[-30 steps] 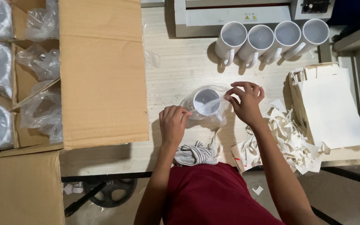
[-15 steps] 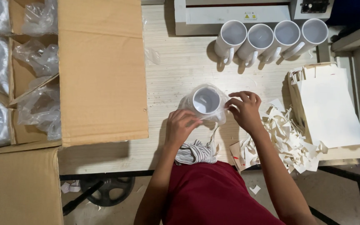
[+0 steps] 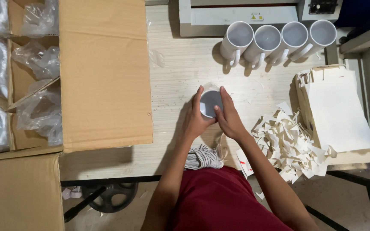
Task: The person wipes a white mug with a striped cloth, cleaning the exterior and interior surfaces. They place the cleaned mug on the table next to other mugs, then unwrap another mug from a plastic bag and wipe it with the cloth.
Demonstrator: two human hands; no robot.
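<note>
Directly ahead on the table (image 3: 180, 77), the white mug (image 3: 210, 102) is standing upright, mouth facing up, while the left hand (image 3: 197, 117) and right hand (image 3: 228, 116) are clasping its opposite sides, equally near.

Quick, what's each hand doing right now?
Left hand: closed around the left side of the white mug.
Right hand: closed around the mug's right side.

Left hand (image 3: 197, 120) and right hand (image 3: 229, 117) clasp a white mug (image 3: 210, 103) over the wooden table (image 3: 180, 68), beside paper scraps (image 3: 290, 143)
</note>
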